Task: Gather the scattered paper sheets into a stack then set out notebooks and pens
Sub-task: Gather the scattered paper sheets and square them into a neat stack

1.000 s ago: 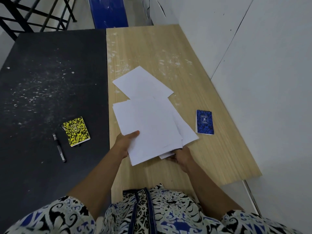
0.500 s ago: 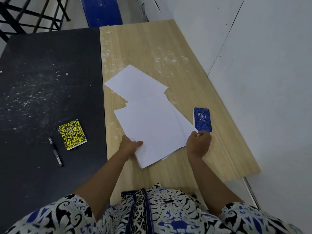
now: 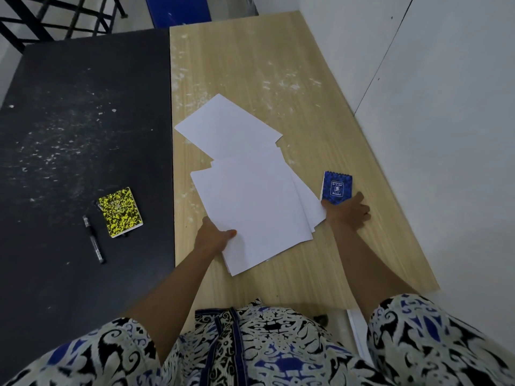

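A loose stack of white paper sheets [image 3: 256,207] lies on the light wooden table [image 3: 278,65]. My left hand [image 3: 214,235] grips the stack's near left edge, thumb on top. One more white sheet [image 3: 225,126] lies askew just beyond, its near part tucked under the stack. A small blue spiral notebook [image 3: 337,186] sits right of the stack. My right hand [image 3: 347,213] covers its near edge, thumb and forefinger at its two near corners. On the black table [image 3: 69,107] to the left lie a yellow-and-black notebook [image 3: 120,211] and a black pen [image 3: 94,239].
The two tables stand side by side, both specked with white flecks. A white wall runs along the wooden table's right side. A black metal railing [image 3: 55,15] and a blue panel [image 3: 178,6] stand behind the tables.
My right hand left the stack's near right corner and moved right and away from me onto the blue notebook's near edge. My left hand kept its hold on the stack, now squarer.
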### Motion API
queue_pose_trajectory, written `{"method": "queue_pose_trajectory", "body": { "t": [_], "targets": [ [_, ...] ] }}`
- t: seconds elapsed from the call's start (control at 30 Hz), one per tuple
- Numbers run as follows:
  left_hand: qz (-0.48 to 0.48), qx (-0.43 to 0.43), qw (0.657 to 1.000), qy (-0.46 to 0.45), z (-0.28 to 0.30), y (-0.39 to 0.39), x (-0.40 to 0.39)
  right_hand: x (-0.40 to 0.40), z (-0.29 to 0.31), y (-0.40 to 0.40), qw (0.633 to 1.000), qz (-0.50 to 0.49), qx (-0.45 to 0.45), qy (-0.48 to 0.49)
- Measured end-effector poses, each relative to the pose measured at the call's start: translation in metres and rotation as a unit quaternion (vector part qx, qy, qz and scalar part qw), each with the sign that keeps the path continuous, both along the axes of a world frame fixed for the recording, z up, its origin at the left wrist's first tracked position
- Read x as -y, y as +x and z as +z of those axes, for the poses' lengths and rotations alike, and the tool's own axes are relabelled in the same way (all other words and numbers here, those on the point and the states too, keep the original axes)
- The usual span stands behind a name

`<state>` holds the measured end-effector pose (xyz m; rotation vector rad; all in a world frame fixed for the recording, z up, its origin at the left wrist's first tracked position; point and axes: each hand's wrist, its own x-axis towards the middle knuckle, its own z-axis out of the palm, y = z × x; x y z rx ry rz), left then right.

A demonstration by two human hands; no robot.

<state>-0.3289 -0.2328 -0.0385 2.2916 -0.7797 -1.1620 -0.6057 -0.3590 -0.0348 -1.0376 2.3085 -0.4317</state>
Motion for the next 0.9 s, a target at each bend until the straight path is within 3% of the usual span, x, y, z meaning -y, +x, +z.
{"method": "queue_pose_trajectory", "body": {
  "t": [0.23,0.3,0.4,0.5,0.57,0.67,0.73,0.9],
  "targets": [
    [-0.003,0.019,0.999,-0.027,0.007,-0.016,-0.007,0.009,-0.002,-0.001,0.998,-0.024,0.044,0.046],
    [-0.001,0.015,0.999,-0.042,0.007,-0.019,-0.012,0.007,0.006,0.006,0.999,-0.039,0.024,-0.013],
    [0.011,-0.008,0.998,-0.068,0.011,-0.019,-0.014,-0.001,0.026,0.021,0.979,-0.081,0.018,-0.189],
    [0.052,-0.094,0.987,-0.118,0.015,-0.017,-0.018,-0.011,0.042,0.044,0.937,-0.058,0.168,-0.301],
    [0.082,-0.170,0.975,-0.121,0.017,-0.012,-0.022,-0.020,0.048,0.064,0.912,0.001,0.307,-0.272],
    [0.129,-0.281,0.944,-0.115,0.023,-0.004,-0.029,-0.041,0.049,0.099,0.881,0.102,0.450,-0.101],
    [0.131,-0.305,0.935,-0.120,0.025,-0.001,-0.032,-0.060,0.042,0.122,0.875,0.167,0.454,-0.020],
    [0.070,-0.299,0.940,-0.145,0.019,0.011,-0.044,-0.097,0.030,0.160,0.869,0.285,0.401,0.041]
  ]
}}
